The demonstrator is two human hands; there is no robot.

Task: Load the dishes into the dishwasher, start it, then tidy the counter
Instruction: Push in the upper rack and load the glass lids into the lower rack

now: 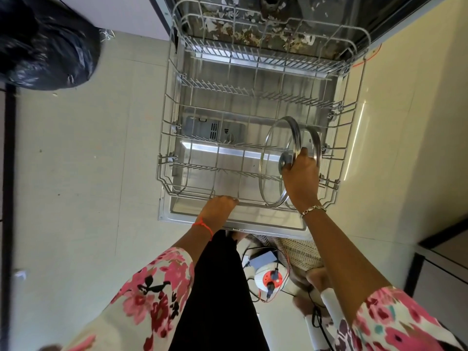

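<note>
Your floral sleeves (pixel 154 287) sit closest. Your left hand (pixel 221 202) curls its fingers over the front wire of the dishwasher rack (pixel 253 59). Your right hand (pixel 301 173) grips the knob of a glass lid (pixel 272 171), which stands upright in the rack's front right part.

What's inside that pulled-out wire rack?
In the rack, a glass lid stands on edge, held by the right hand. A second lid sits behind it, mostly covered by the hand.
</note>
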